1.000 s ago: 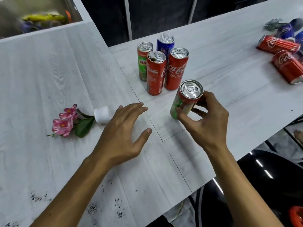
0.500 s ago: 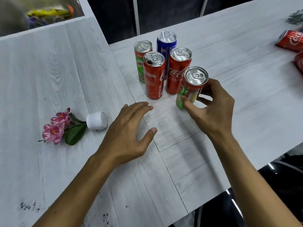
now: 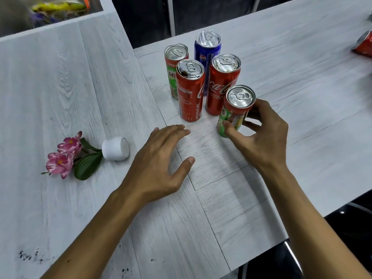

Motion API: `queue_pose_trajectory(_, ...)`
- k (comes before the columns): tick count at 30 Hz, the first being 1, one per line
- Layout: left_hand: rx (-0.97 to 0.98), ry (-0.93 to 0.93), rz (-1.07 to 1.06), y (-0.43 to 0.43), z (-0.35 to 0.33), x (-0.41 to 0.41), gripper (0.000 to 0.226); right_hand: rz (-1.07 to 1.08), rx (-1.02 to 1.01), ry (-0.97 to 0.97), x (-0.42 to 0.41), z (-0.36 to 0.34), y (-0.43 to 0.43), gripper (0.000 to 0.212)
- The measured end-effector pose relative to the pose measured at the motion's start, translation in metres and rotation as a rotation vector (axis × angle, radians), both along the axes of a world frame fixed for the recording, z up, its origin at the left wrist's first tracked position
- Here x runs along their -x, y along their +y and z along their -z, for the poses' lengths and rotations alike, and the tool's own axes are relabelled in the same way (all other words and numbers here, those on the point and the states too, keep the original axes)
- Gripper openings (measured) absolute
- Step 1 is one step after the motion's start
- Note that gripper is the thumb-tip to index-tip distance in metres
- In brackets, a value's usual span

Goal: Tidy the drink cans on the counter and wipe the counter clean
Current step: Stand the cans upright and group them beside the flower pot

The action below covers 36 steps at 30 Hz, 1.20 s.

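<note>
My right hand grips a red-and-green can that stands upright on the pale wood-grain counter, just right of a cluster of upright cans. That cluster holds two red cola cans, a blue can and a green-and-red can behind them. Fingers spread, my left hand hovers flat over the counter in front of the cluster and holds nothing. Another red can lies on its side at the far right edge.
A small white pot with pink flowers lies tipped over on the left. Dark specks mark the counter near the front edge. The counter's right side drops off to a dark floor.
My right hand has carried the red-and-green can away from me, up against the standing cluster. The left hand has stayed roughly in place.
</note>
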<state>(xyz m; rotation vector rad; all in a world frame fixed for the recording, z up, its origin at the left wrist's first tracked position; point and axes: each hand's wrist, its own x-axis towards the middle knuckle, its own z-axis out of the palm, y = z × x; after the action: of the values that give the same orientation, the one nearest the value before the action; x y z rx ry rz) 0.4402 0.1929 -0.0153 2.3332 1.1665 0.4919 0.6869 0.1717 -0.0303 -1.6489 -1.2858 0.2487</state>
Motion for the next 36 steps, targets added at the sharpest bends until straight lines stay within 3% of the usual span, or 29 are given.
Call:
queue_pose_trajectory(19,0.017,0.008,-0.003,-0.005,0.0,0.0,0.06,0.024,0.172,-0.034,-0.003,0.0,-0.027,0.081)
queue_pose_trajectory(27,0.042,0.034,-0.003,-0.016,0.001,0.01,0.064,0.025,0.409,-0.188,0.024,0.01,-0.073,0.071)
queue_pose_trajectory(36,0.025,0.038,0.013,-0.034,0.001,0.025,0.066,-0.118,0.445,-0.36,0.059,0.004,-0.098,0.073)
